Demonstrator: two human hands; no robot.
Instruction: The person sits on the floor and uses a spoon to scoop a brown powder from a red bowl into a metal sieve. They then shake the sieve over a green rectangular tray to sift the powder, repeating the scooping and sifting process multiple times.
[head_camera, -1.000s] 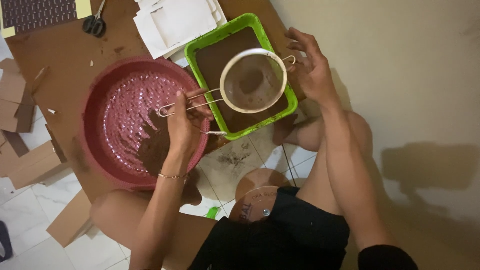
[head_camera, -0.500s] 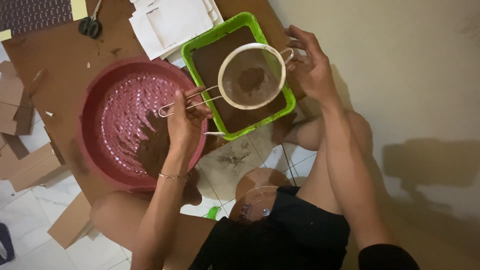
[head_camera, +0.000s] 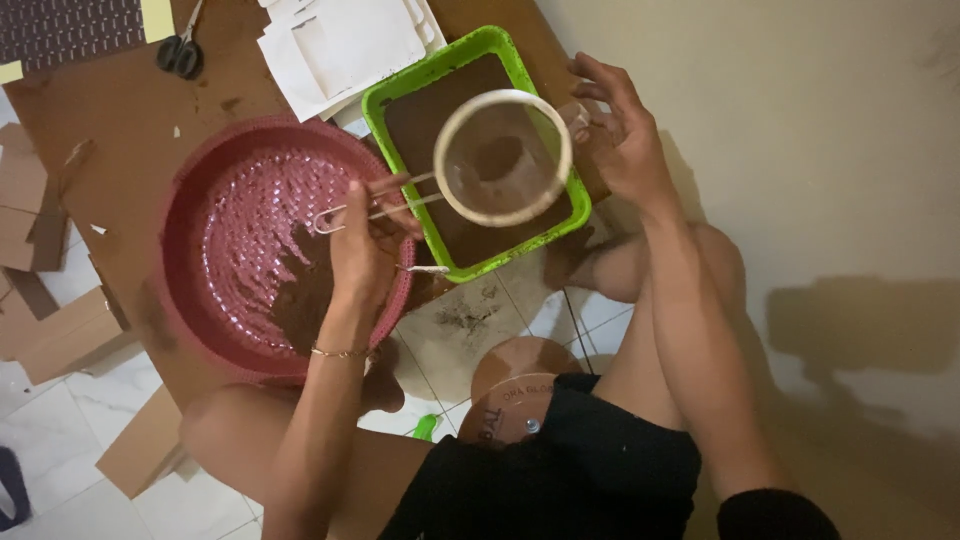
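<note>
Sieve (head_camera: 503, 157), round with a pale rim and fine mesh, hangs over the green tray (head_camera: 400, 85) at about one o'clock from the picture's middle, a small heap of brown powder lying in its mesh. Its twin wire handle runs out toward eight o'clock and ends in the left hand (head_camera: 365, 250), whose fingers are clamped around the wire. The right hand (head_camera: 622, 140) is at the sieve's three o'clock side, fingers spread and loosely curled beside the rim; whether they touch it I cannot tell. Brown powder covers the tray's floor. At nine o'clock from the tray, touching it, sits a red basin (head_camera: 215, 190) with a ridged, woven-looking bottom and a dark patch of powder near the left hand. Both rest on brown cardboard (head_camera: 110, 120). Scissors (head_camera: 180, 50) lie at eleven o'clock, white paper sheets (head_camera: 340, 45) at twelve.
</note>
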